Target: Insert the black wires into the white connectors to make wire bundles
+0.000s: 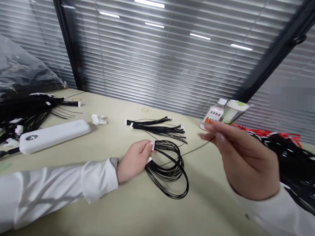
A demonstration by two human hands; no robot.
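Our left hand rests on the bench near its middle. Its thumb and fingers are pressed together on the white connectors of a wire loop. This bundle of thin black wires hangs out from the pinch to the right. Its long axis runs from the fingertips slanting down toward the near edge of the bench, and the round end lies flat there.

Our right hand is lifted above the bench, to the right of the loop and apart from it. So the loop lies between the two hands, and only the left one touches it. The right fingertips are closed against each other and point left. They are blurred, so we cannot tell if something thin is between them.

Farther out, two straight wire bundles lie behind the loop. A bottle and a white-lidded cup stand near the far edge, partly behind the right hand. A flat white device lies toward the left edge, beside a pile of black wires. More black and red wires at the right edge are cut off by the frame.
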